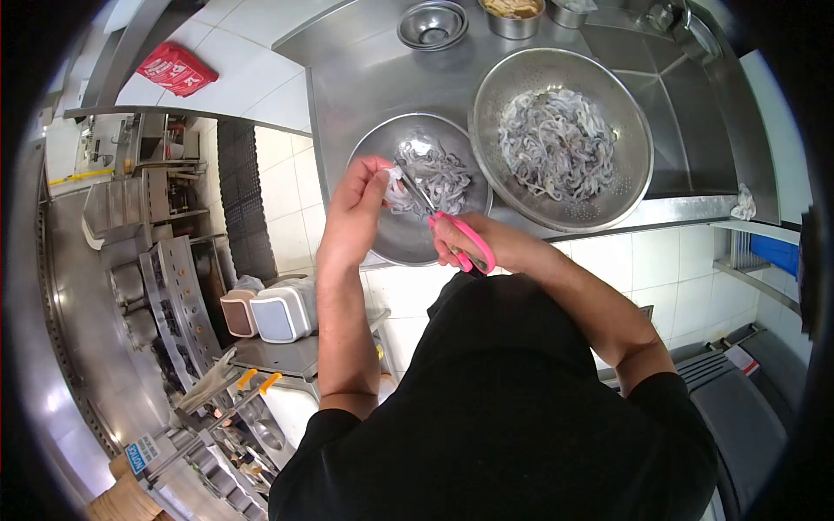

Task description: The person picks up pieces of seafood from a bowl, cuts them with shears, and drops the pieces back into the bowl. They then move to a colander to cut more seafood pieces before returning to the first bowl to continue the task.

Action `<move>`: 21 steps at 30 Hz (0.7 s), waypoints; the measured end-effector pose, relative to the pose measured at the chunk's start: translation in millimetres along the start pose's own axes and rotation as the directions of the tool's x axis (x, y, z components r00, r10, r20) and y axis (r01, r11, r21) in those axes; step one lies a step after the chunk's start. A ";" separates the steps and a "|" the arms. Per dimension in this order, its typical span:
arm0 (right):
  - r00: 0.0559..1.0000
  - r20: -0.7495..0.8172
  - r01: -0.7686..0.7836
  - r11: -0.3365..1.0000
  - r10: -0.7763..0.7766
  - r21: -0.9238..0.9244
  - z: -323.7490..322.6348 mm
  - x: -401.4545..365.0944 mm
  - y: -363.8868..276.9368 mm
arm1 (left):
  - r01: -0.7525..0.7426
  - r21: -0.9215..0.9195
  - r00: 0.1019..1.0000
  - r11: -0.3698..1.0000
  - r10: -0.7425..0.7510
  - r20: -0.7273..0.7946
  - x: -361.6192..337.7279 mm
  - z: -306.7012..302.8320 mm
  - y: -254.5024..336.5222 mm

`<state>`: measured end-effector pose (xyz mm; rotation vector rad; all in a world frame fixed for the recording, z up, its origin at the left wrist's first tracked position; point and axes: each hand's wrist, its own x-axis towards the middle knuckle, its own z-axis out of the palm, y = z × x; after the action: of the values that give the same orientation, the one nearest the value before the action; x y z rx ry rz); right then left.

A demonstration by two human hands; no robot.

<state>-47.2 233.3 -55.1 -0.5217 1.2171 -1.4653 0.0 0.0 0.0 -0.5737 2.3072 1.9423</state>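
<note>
My left hand [354, 198] pinches a pale piece of squid [395, 176] over the left side of a steel bowl [395, 239]. My right hand [456, 236] is wrapped around the pink handles of a pair of scissors [476, 241]. Their metal blades point up and left, with the tips close to the pinched piece. Beneath the blades, a heap of grey-white squid strips [445, 178] lies in the bowl. To the right stands a larger perforated steel colander [599, 201], holding a bigger pile of similar squid strips [556, 143].
Nested steel bowls [433, 26] and a steel pot [514, 24] with yellowish contents stand at the counter's back. A sink [695, 122] lies right of the colander. A red packet [178, 69] rests at upper left. Lidded containers [276, 314] stand lower left.
</note>
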 end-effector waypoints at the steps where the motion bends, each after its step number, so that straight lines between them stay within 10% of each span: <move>1: 1.000 -0.010 0.008 1.000 -0.008 -0.012 0.1 1.4 0.3 | 0.008 -0.069 1.000 0.998 -0.006 0.024 0.0 -0.6 -3.0; 11: 0.989 -0.114 0.068 0.983 -0.089 -0.172 -5.4 17.8 12.1 | 0.135 -0.436 0.987 0.890 -0.082 0.137 -4.0 8.5 -15.1; 21: 0.963 -0.264 -0.033 0.953 -0.050 -0.301 -2.8 11.3 8.4 | 0.015 -0.062 1.000 0.998 -0.016 -0.021 -4.5 15.4 -16.7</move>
<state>-49.1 225.4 -66.8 -0.5443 1.6741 -1.3943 6.8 13.7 -17.4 -0.6187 2.2551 2.0168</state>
